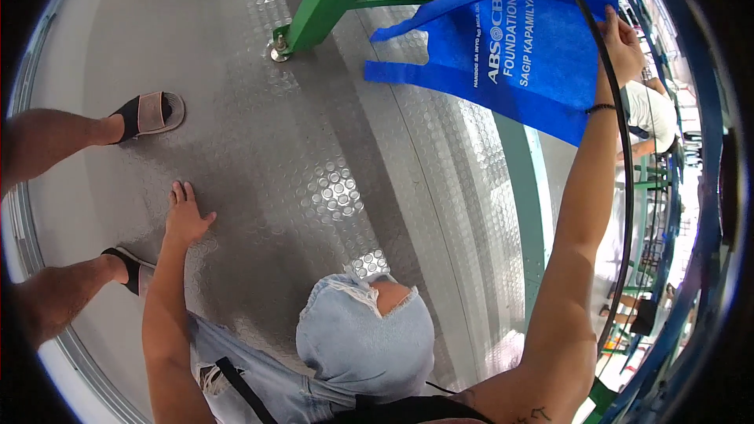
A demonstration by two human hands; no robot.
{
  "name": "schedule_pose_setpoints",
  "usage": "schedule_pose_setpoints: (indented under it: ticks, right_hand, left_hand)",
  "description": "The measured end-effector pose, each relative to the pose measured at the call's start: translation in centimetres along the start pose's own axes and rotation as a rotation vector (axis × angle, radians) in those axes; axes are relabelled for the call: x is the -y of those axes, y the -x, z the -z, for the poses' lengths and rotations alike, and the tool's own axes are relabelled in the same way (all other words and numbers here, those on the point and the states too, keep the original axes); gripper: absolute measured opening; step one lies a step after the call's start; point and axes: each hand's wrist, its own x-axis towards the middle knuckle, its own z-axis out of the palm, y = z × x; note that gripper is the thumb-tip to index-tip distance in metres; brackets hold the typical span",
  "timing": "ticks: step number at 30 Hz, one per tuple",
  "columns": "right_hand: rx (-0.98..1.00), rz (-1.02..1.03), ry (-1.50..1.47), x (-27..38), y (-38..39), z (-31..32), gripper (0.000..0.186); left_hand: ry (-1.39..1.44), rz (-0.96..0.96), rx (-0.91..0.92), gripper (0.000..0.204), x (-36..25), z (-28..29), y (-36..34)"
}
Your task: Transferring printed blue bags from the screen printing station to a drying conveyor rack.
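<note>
A blue cloth bag (463, 47) with white print hangs spread out from my right hand (622, 47), its two handle straps pointing left. The right fingers are closed on the bag's edge at the upper right. Lower left, my left hand (187, 216) lies flat on the grey studded floor (259, 149), palm down, fingers stretched out and the thumb apart. It holds nothing.
A green metal leg (326, 4) is bolted to the floor at the top, and a pale green beam (522, 188) runs behind the bag. Another person's sandalled foot (153, 114) stands at left. A black cable (626, 188) crosses the right side. Farther right is a person in a white shirt (650, 114).
</note>
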Motion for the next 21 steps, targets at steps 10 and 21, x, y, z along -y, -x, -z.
schedule_pose_setpoints:
  ticks: [10, 21]
  right_hand:
    - [-0.001, 0.133, 0.437, 10.8, -0.6, 2.9, 0.032]
    - [0.391, -0.009, 0.815, 0.2, -7.9, -0.3, 0.047]
  left_hand:
    - [0.601, -0.642, -0.488, 0.047, -21.3, 7.2, -1.2]
    - [0.382, -0.547, -0.349, 0.047, -23.2, 0.1, -2.6]
